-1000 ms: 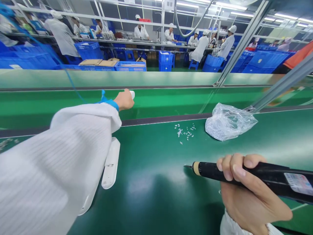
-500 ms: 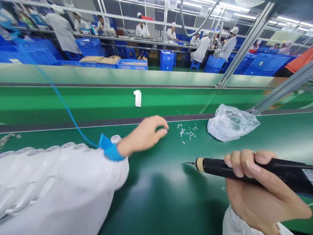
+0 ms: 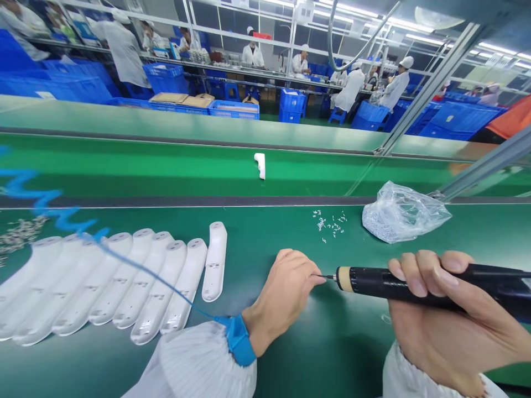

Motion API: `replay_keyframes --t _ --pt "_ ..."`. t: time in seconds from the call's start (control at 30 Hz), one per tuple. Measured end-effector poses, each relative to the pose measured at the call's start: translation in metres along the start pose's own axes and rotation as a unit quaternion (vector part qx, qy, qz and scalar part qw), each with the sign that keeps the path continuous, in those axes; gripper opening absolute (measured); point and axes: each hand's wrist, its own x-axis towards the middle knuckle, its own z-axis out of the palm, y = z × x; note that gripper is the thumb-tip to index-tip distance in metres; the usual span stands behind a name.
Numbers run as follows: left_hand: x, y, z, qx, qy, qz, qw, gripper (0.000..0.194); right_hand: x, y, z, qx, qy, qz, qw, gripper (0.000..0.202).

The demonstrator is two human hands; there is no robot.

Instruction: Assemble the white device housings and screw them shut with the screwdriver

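Across the upper frame, strip lights [image 3: 415, 40] illuminate a hall with metal framing, white-coated workers [image 3: 124, 47] along a far bench [image 3: 224, 67] and blue crates [image 3: 291, 100], beyond a green conveyor belt [image 3: 166, 166] spanning the middle.

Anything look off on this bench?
Minor: tiny loose pieces lie scattered on the green surface, left of the plastic bag, perhaps spilled. One white casing stands slightly apart from the otherwise tight row of casings. No visible damage.
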Motion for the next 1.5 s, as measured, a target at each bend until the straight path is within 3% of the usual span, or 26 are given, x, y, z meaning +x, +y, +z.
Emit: replay_keyframes --t 0.2,0.37,0.47,0.57,0.63,0.7,0.77,0.8,0.87,1.03,1.17,1.27,1.5 --pt "-0.006 -0.002 -0.004 0.224 0.025 0.101 0.969 0.03 -0.003 0.005 0.004 0.008 -0.009 0.006 1.0 0.013" --pt "-0.006 -0.001 -0.001 0.22 0.035 0.105 0.969 0.03 -0.003 0.006 0.01 0.031 0.042 0.004 0.999 0.015" --pt "-0.001 -0.002 -0.012 0.141 0.013 0.038 0.989 0.021 -0.002 0.006 0.011 0.037 0.071 0.016 0.997 0.014" --pt "0.002 -0.013 -0.044 0.179 0.002 -0.075 0.981 0.042 -0.001 0.004 0.009 0.027 0.062 0.016 0.998 0.013" --pt "0.001 -0.028 -0.073 0.302 0.006 -0.153 0.941 0.046 0.001 0.002 0.007 0.016 0.044 0.007 0.999 0.012" --pt "-0.001 -0.045 -0.099 0.417 -0.013 -0.234 0.878 0.04 0.003 0.0 0.005 0.002 0.028 0.0 1.0 0.012" --pt "-0.002 -0.059 -0.115 0.436 -0.075 -0.268 0.856 0.032 0.006 -0.001 0.003 -0.008 0.017 -0.002 1.0 0.012" --pt "-0.001 -0.062 -0.118 0.423 -0.099 -0.274 0.858 0.03 0.007 -0.001 0.003 -0.011 0.013 -0.001 1.0 0.011" --pt "0.003 -0.061 -0.113 0.374 -0.111 -0.278 0.878 0.029 0.01 -0.001 0.004 -0.015 0.014 -0.006 1.0 0.01" --pt "0.018 -0.04 -0.067 0.227 -0.013 -0.3 0.926 0.023 0.009 -0.005 0.006 -0.026 0.045 -0.008 0.999 0.01" --pt "0.019 -0.031 -0.037 0.069 0.046 -0.281 0.956 0.03 -0.003 -0.011 0.008 -0.075 -0.009 -0.016 0.997 0.009" --pt "0.014 -0.03 -0.027 -0.008 0.063 -0.259 0.964 0.029 -0.015 -0.011 0.013 -0.111 -0.063 -0.051 0.991 0.015" --pt "0.011 -0.031 -0.021 -0.028 0.063 -0.26 0.963 0.028 -0.024 0.009 0.032 -0.102 -0.16 -0.059 0.98 0.018"
